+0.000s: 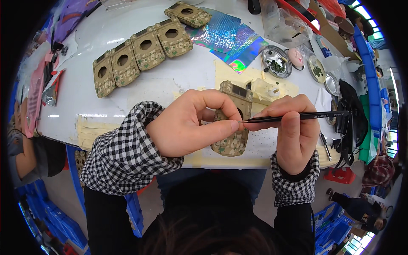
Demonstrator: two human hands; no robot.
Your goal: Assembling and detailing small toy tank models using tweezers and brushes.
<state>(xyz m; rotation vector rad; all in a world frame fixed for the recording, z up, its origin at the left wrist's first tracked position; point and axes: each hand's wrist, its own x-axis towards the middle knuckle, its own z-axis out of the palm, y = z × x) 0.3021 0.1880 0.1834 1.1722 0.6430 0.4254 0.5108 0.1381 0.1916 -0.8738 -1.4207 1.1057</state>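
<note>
In my right hand [297, 127] is a pair of black tweezers [310, 116], held level with the tips pointing left. My left hand [191, 125] is closed in a pinch, thumb and forefinger meeting at the tweezer tips. Whatever lies between them is too small to name. Beneath both hands a camouflage-painted model tank hull [231, 146] lies on the table, partly covered by my left fingers. Small dark green parts sit in a round metal dish [276, 61] beyond my right hand.
Several more camouflage hulls with round holes [145, 45] stand in a row at the far left. Shiny holographic sheets [238, 42] lie at the back. A black pen [325, 146], a pink round object [296, 58] and a black bag [355, 110] are on the right. A person's arm [27, 157] shows at far left.
</note>
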